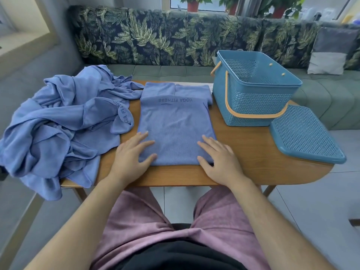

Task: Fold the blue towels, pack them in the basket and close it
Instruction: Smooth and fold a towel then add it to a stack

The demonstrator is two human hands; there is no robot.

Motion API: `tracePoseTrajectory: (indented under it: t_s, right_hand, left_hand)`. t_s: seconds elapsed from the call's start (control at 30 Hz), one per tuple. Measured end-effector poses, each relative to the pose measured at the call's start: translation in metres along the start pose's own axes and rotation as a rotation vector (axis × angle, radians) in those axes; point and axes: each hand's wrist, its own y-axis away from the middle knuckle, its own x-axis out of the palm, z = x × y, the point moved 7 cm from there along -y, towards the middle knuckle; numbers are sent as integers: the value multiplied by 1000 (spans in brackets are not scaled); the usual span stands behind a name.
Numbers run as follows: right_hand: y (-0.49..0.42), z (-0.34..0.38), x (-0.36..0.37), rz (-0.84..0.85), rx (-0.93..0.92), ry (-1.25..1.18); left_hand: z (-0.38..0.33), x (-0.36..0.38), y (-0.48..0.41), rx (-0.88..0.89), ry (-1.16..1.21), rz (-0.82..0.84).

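**Both palms flat on the folded towel**

We've got our left hand (132, 154) and right hand (218, 158) spread with fingers straight, pressing the near corners of the folded towel (175, 123) and grasping nothing. Both forearms reach in over the near edge of the table (243, 152). Left of the folded towel, a crumpled pile of blue towels (58, 121) spills off the tabletop. Right of it stands the basket (253, 106), open-topped, handle (253, 114) down. Its lid (305, 133) lies flat just beside the basket, farther right of the towel.
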Motion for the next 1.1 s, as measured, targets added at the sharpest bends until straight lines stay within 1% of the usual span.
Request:
tracePoseTrajectory:
  t_s: [0.07,0.1,0.13,0.2,0.27,0.3,0.33,0.37,0.4,0.47,0.5,0.53,0.57,0.6,0.7,0.8,0.87,0.9,0.93,1.0,1.03,1.1]
  right_hand:
    - [5,-4,6,71,44,-7]
    - [7,-6,4,70,56,-8]
    - [8,-3,0,45,48,-4]
    - [10,8,-19,-68,-2,22]
    - [11,20,-37,-187,-58,68]
    - [12,24,-41,-217,-73,65]
    - [11,25,-40,-202,-74,44]
    - [10,24,-32,-142,-52,24]
    - [10,23,-21,-36,-21,20]
    - [16,20,3,188,24,37]
    - [17,18,9,255,37,49]
    - [17,16,9,271,41,57]
    - [15,15,4,248,44,59]
    - [12,16,-5,202,38,61]
    - [9,24,-29,23,-15,111]
    - [11,25,-32,-14,51,102]
    - [9,27,-30,-57,22,57]
    - [8,28,-27,-46,-1,34]
    - [7,27,-20,5,-10,25]
    - [7,21,-5,150,15,29]
    - [6,20,-3,173,29,36]
    - [3,21,-10,135,20,63]
  left_hand:
    - [-3,11,2,-15,-49,120]
    - [-4,12,2,-6,-83,131]
    - [-7,7,1,14,-115,105]
    - [-16,-6,-1,40,-118,23]
    - [-20,-13,-2,14,-16,-15]
    - [-22,-13,-2,16,20,-28]
    - [-23,-12,-2,35,21,-40]
    - [-24,-9,-1,61,-3,-42]
    - [-24,-4,-1,82,-32,-15]
    - [-20,10,1,76,-78,121]
    - [-18,16,2,60,-100,185]
    - [-18,17,2,54,-119,215]
    - [-20,15,0,63,-135,199]
    - [-24,7,-2,79,-151,150]
    - [-37,-9,-3,98,-144,30]
    - [-42,-8,-1,90,-105,-29]
    - [-35,-3,-3,88,-90,-47]
    - [-30,1,-5,75,-98,-29]
    - [-25,6,-6,56,-110,8]
    - [-17,15,-5,12,-115,90]
    - [-16,15,-5,5,-115,101]
    - [-19,7,-7,30,-125,42]
